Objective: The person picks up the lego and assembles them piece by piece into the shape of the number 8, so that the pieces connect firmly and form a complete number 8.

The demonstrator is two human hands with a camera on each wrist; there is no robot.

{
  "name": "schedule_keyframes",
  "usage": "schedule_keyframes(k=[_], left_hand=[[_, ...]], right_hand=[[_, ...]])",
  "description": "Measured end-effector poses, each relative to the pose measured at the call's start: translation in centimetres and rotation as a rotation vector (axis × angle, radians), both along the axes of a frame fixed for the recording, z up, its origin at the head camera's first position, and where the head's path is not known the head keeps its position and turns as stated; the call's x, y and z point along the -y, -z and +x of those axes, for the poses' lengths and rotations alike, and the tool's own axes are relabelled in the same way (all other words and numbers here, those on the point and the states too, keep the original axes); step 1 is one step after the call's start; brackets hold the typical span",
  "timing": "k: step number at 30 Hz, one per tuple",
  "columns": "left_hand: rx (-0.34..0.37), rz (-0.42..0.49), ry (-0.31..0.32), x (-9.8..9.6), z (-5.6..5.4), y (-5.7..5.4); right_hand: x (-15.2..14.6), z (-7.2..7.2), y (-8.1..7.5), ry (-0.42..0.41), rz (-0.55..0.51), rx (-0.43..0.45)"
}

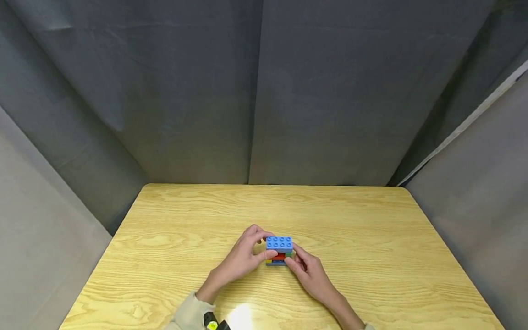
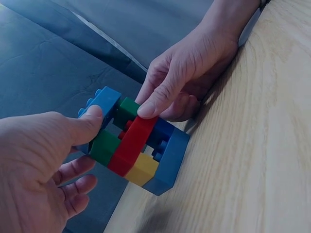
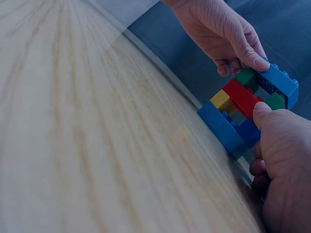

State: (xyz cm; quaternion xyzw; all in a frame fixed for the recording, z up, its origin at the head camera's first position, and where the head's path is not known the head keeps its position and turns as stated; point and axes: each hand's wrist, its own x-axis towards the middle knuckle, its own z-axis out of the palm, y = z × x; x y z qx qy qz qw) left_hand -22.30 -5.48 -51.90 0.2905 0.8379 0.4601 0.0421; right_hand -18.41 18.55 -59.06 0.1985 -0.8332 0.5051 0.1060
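Note:
A small tower of toy building bricks stands on the wooden table between both hands. Its base is a long blue brick (image 2: 170, 162), with a yellow brick (image 2: 143, 170) and a dark blue brick (image 3: 249, 131) on it. Across these lies a red brick (image 2: 132, 146), topped by two green bricks (image 2: 104, 147). My left hand (image 1: 244, 255) pinches the studded light blue brick (image 1: 279, 244) at the top between thumb and fingers; whether it is fully seated cannot be told. My right hand (image 1: 312, 275) grips the tower's right side, thumb against the red brick.
The wooden table (image 1: 185, 220) extends around the tower, its far edge meeting a dark grey curtain (image 1: 198, 114). Lighter grey panels (image 1: 37, 229) flank both sides. A dark band with a yellow-green mark (image 1: 212, 324) shows at the left sleeve.

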Motion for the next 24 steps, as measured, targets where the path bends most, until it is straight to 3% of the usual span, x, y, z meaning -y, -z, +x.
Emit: schedule_keyframes(k=[10, 15, 19, 24], left_hand=[[-0.090, -0.010, -0.045, -0.5, 0.0, 0.7], [-0.132, -0.025, -0.061, -0.5, -0.1, 0.9], [-0.140, -0.026, -0.058, -0.3, -0.1, 0.9], [-0.132, -0.008, -0.053, -0.3, -0.1, 1.1]], right_hand=[[-0.2, 0.0, -0.1, -0.009, -0.007, -0.024], [-0.1, 0.1, -0.4, -0.007, -0.025, 0.041], [-0.4, -0.1, -1.4, -0.010, -0.065, 0.076], [-0.9, -0.7, -3.0, -0.034, -0.075, 0.043]])
